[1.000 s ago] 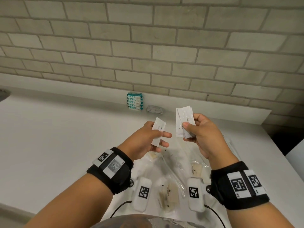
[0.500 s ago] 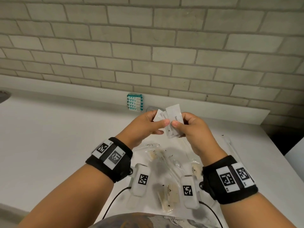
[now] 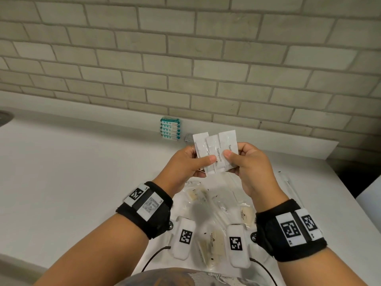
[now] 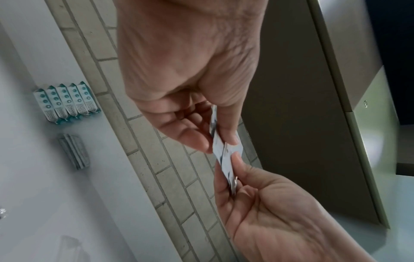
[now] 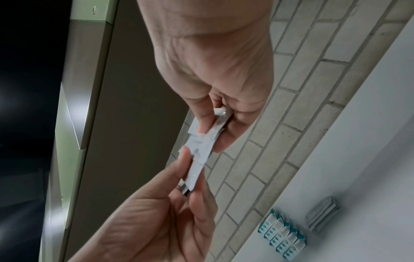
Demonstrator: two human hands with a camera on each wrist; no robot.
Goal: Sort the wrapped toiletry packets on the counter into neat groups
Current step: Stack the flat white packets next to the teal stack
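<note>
Three white toothpaste packets (image 3: 215, 150) are fanned out upright above the white counter (image 3: 72, 172). My left hand (image 3: 203, 162) pinches their left side with the thumb in front. My right hand (image 3: 231, 157) pinches the right side the same way. In the left wrist view the packets (image 4: 220, 152) show edge-on between both thumbs and fingers; the right wrist view shows the packets (image 5: 199, 147) likewise. A row of teal packets (image 3: 170, 129) stands against the wall ledge, with a small grey packet stack (image 3: 188, 138) beside it, partly hidden by the fan.
Several clear-wrapped toiletry items (image 3: 212, 242) lie loose on the counter under my wrists, one beige packet (image 3: 246, 215) near the right wrist. A long clear wrapper (image 3: 288, 182) lies at the right. The brick wall (image 3: 185, 69) backs the counter, whose edge drops off right.
A second ago my hands were apart, the left with one packet and the right with two. They came together, and the packets now form one fan held by both.
</note>
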